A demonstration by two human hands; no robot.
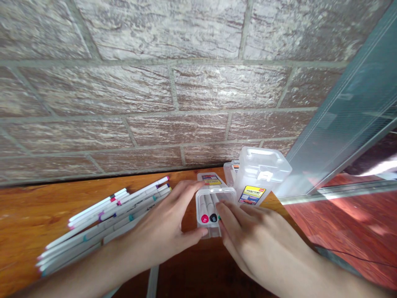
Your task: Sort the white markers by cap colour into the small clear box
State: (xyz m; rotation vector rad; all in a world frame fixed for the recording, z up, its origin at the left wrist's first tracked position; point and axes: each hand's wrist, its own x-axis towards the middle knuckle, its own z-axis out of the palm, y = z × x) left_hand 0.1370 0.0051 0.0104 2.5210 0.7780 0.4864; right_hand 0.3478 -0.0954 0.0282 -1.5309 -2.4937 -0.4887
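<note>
A small clear plastic marker case point(231, 191) stands open on the wooden table, its lid tipped back. Inside it lie a red-ended marker point(204, 218) and a black-ended marker point(213, 217), side by side. My left hand point(173, 219) grips the case from the left, thumb at its front corner and fingers by the lid. My right hand point(245, 231) reaches into the right side of the case, its fingers closed on a green-ended marker point(219, 217) that they mostly hide. Many white markers point(105, 223) lie in a loose row left of my left hand.
A tall translucent marker box point(263, 169) with a yellow label stands at right, with another clear case point(228, 171) behind it. The wooden table point(18, 215) meets a brick wall point(149, 87). Right of the table are a glass panel point(338, 111) and reddish floor point(338, 219).
</note>
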